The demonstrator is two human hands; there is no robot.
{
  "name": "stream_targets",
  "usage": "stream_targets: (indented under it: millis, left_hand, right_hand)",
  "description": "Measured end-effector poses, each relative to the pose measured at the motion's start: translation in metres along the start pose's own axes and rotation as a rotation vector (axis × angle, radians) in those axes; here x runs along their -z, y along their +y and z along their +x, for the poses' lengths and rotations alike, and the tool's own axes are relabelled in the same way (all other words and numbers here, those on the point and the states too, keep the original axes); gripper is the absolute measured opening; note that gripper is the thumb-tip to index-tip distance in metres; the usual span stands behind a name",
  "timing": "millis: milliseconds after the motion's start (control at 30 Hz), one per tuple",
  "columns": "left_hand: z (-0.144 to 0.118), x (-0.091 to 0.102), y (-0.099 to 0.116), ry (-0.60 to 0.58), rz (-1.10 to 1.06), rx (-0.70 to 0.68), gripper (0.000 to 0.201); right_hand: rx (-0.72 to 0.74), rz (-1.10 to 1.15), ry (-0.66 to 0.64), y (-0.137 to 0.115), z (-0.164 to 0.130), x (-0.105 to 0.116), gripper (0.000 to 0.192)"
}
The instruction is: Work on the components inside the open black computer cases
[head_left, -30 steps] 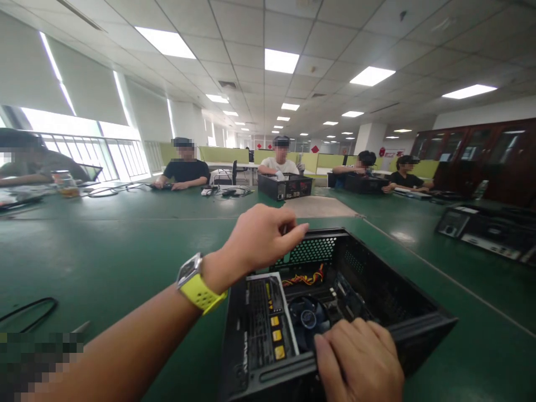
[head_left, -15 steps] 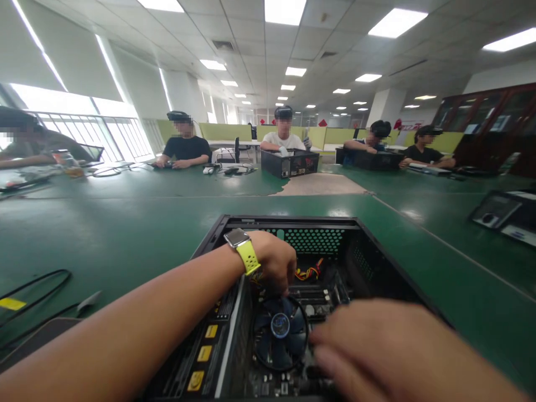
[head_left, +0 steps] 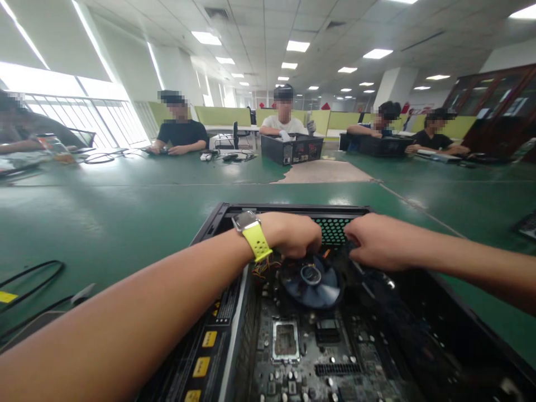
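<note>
An open black computer case [head_left: 297,209] lies in front of me, with a dusty motherboard [head_left: 310,346] inside. My left hand [head_left: 295,231], wearing a watch with a yellow-green strap [head_left: 257,241], grips the far edge of a dark CPU cooling fan [head_left: 311,282]. The fan is tilted over the far part of the board, apart from the bare CPU socket [head_left: 286,339]. To the right of the fan, my right hand [head_left: 377,240] is closed with its fingers curled. A dark, blurred shape shows under its fingertips; what it holds, if anything, I cannot make out.
Yellow labels [head_left: 201,366] mark the case's left side. Black cables [head_left: 33,285] lie on the green table [head_left: 104,223] at left. Across it, several people sit, one behind another black computer case [head_left: 291,149]. A torn patch [head_left: 326,172] shows in the green covering.
My left hand has moved the fan away from me and to the right, uncovering the CPU socket. My right hand has gone from the near side up to the far right of the case.
</note>
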State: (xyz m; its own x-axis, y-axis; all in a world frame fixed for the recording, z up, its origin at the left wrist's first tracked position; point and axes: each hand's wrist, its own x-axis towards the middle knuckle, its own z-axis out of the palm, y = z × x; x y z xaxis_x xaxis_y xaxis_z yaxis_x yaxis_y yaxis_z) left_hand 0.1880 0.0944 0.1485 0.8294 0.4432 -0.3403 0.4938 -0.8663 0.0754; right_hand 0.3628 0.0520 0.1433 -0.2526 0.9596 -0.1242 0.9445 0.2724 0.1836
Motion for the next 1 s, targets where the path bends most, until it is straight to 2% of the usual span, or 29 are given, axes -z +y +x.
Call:
stream_targets:
  millis: [100, 167, 233, 300, 367, 467, 567, 633, 700, 800, 900, 1000]
  left_hand:
    - [-0.008, 0.009, -0.009, 0.16, -0.03, 0.044, 0.032]
    - [-0.01, 0.011, -0.009, 0.171, 0.026, 0.108, 0.028]
    - [-0.01, 0.009, -0.006, 0.134, 0.086, 0.142, 0.027]
    - [-0.007, 0.006, -0.003, 0.052, 0.079, 0.151, 0.033]
    - [-0.003, 0.002, 0.0, -0.053, 0.039, 0.151, 0.04]
    - [0.006, -0.004, 0.003, -0.221, -0.046, 0.157, 0.044]
    - [0.014, -0.01, 0.003, -0.382, -0.19, 0.264, 0.037]
    - [0.017, -0.014, 0.001, -0.47, -0.28, 0.334, 0.027]
    - [0.019, -0.018, -0.001, -0.526, -0.342, 0.333, 0.02]
    - [0.02, -0.021, -0.004, -0.506, -0.365, 0.313, 0.015]
    - [0.022, -0.025, -0.007, -0.398, -0.355, 0.288, 0.012]
    - [0.025, -0.03, -0.008, -0.329, -0.329, 0.261, 0.028]
  right_hand:
    - [0.052, 0.035, -0.01, 0.031, 0.004, 0.025, 0.017]
    - [0.086, 0.12, -0.09, 0.045, 0.005, 0.03, 0.021]
    - [0.095, 0.21, -0.173, 0.05, 0.006, 0.026, 0.021]
    - [0.045, 0.26, -0.235, 0.047, 0.008, 0.017, 0.019]
    - [-0.025, 0.234, -0.239, 0.042, 0.014, 0.009, 0.017]
    - [-0.036, -0.003, -0.075, 0.034, 0.026, -0.001, 0.018]
    - [-0.041, -0.251, 0.108, 0.024, 0.028, -0.004, 0.022]
    - [-0.081, -0.318, 0.152, 0.014, 0.023, -0.005, 0.021]
    - [-0.079, -0.333, 0.17, 0.002, 0.015, -0.006, 0.018]
    - [-0.029, -0.312, 0.179, -0.012, 0.009, -0.01, 0.014]
    - [-0.001, -0.288, 0.147, -0.022, 0.008, -0.016, 0.012]
    - [0.13, -0.246, 0.084, -0.031, 0.008, -0.026, 0.018]
